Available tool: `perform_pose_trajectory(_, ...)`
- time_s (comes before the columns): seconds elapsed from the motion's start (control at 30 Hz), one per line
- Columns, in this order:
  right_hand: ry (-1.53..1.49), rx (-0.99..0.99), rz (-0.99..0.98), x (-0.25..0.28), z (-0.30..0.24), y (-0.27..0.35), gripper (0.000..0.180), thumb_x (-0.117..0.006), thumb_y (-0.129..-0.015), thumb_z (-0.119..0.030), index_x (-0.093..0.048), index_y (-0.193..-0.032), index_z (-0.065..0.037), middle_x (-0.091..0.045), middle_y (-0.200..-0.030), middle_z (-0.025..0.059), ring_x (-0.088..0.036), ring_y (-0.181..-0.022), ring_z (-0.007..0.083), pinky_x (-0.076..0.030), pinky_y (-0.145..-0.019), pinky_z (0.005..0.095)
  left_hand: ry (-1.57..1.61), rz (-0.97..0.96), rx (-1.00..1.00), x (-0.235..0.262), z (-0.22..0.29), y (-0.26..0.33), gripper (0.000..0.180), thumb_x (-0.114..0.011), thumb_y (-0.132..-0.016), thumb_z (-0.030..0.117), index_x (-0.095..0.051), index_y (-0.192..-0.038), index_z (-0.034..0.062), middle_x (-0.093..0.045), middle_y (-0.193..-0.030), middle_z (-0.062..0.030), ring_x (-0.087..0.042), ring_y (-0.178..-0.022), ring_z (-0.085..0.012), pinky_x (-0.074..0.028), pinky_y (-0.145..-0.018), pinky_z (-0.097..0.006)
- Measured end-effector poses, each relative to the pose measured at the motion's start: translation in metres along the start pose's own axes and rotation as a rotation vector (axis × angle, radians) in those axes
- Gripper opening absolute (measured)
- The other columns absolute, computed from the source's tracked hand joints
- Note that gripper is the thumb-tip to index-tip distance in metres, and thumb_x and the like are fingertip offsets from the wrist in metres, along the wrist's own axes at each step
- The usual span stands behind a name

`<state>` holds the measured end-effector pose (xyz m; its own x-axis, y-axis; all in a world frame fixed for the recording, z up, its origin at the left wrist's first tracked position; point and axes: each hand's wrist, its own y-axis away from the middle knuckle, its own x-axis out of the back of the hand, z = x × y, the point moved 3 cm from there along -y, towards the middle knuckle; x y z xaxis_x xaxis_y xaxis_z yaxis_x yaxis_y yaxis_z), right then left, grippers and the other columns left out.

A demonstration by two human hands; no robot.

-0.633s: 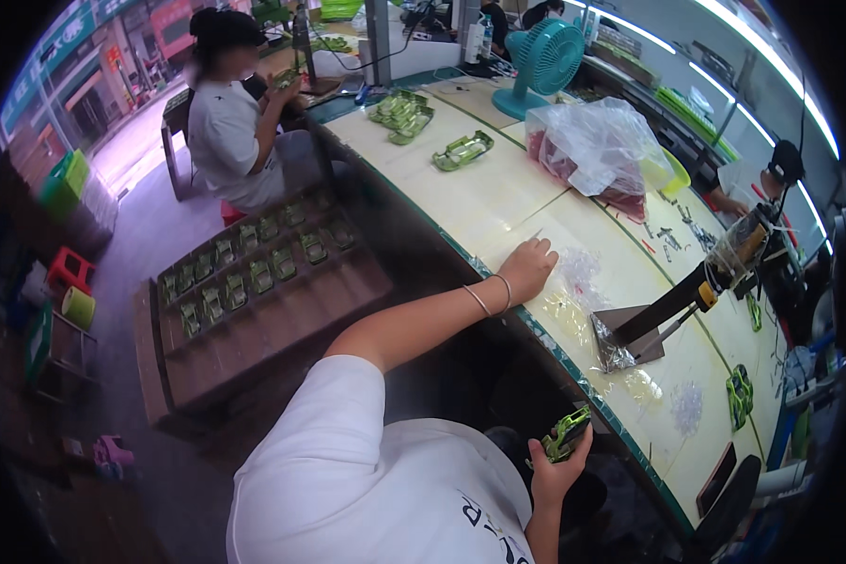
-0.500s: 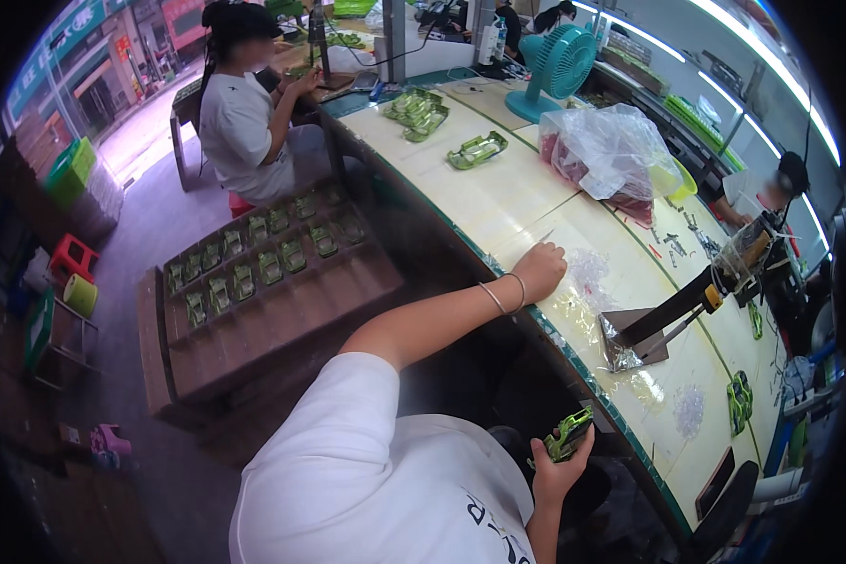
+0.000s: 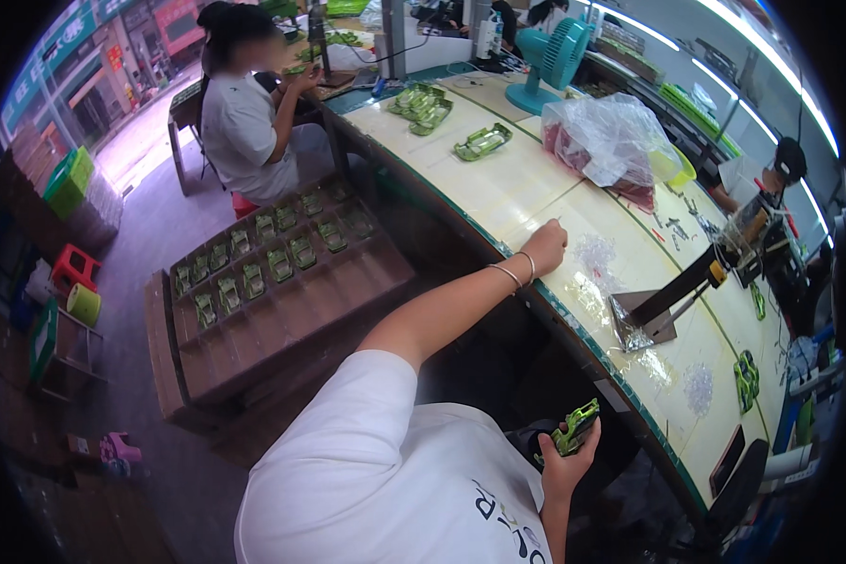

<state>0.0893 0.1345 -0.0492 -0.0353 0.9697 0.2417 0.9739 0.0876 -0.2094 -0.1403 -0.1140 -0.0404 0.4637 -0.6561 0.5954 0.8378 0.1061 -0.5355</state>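
My left hand (image 3: 544,247), with bracelets on the wrist, rests on the near edge of the long cream worktable (image 3: 498,183). Its fingers are curled together, and a small thin piece pokes out from them. Clear plastic bits (image 3: 596,252) lie on the table just right of it. My right hand (image 3: 568,462) is low by my lap, below the table edge, holding a green toy car (image 3: 576,428). My white shirt fills the lower middle of the view.
A brown cardboard rack (image 3: 273,282) of green toy cars stands to my left. A seated co-worker (image 3: 244,122) works at the far end. On the table are a teal fan (image 3: 550,56), a clear plastic bag (image 3: 606,141), green car trays (image 3: 481,143) and a black angled tool (image 3: 663,301).
My left hand stays at the table edge and my right hand keeps the green car. The view has shifted slightly.
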Motion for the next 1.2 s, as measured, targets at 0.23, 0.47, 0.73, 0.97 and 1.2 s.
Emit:
perform_pose_trajectory(0.23, 0.097, 0.043, -0.040, 0.008, 0.006, -0.008, 0.069, -0.074, -0.058, -0.010, -0.038, -0.117, -0.002, -0.055, -0.097, 0.0137, -0.057, -0.085, 0.0211, -0.047, -0.074, 0.0302, -0.153, -0.357, 0.046, 0.004, -0.008, -0.023, 0.012, -0.048, -0.057, 0.004, -0.054, -0.052, -0.0039, -0.047, -0.045, -0.0188, -0.048, -0.040, -0.0245, -0.040, -0.044, -0.037)
perform_pose_trajectory(0.47, 0.053, 0.003, -0.041, 0.026, 0.004, -0.014, 0.070, -0.075, -0.059, -0.012, -0.038, -0.118, -0.003, -0.055, -0.099, 0.0114, -0.056, -0.083, 0.0159, -0.046, -0.074, 0.0268, 0.006, -0.422, 0.201, 0.025, -0.005, -0.026, 0.010, -0.056, -0.063, 0.005, -0.059, -0.065, -0.0042, -0.054, -0.049, -0.0102, -0.052, -0.042, -0.0161, -0.043, -0.044, -0.027)
perform_pose_trajectory(0.73, 0.039, 0.001, 0.046, 0.047, 0.008, -0.039, 0.072, -0.075, -0.058, -0.012, -0.039, -0.119, -0.003, -0.054, -0.102, 0.0116, -0.055, -0.082, 0.0162, -0.046, -0.070, 0.0261, 0.775, -0.379, 0.302, 0.040, 0.083, 0.037, 0.015, -0.055, -0.076, 0.000, -0.057, -0.090, -0.0050, -0.056, -0.070, -0.0062, -0.052, -0.062, -0.0111, -0.042, -0.057, -0.022)
perform_pose_trajectory(0.97, 0.033, 0.001, -0.030, 0.047, 0.004, -0.059, 0.073, -0.075, -0.058, -0.011, -0.037, -0.120, -0.002, -0.052, -0.106, 0.0117, -0.053, -0.088, 0.0166, -0.045, -0.071, 0.0261, 1.049, -0.466, 0.198, 0.044, 0.148, 0.094, 0.022, -0.056, -0.075, -0.004, -0.057, -0.097, -0.0062, -0.056, -0.074, -0.0090, -0.053, -0.063, -0.0128, -0.045, -0.056, -0.021)
perform_pose_trajectory(1.2, 0.088, 0.032, -0.005, 0.049, 0.005, -0.068, 0.072, -0.074, -0.056, -0.012, -0.039, -0.119, -0.005, -0.052, -0.093, 0.0118, -0.053, -0.076, 0.0219, -0.045, -0.068, 0.0299, 1.121, -0.594, 0.168, 0.021, 0.166, 0.098, 0.027, -0.057, -0.071, -0.006, -0.057, -0.098, -0.0071, -0.056, -0.074, -0.0099, -0.054, -0.065, -0.0128, -0.044, -0.058, -0.021)
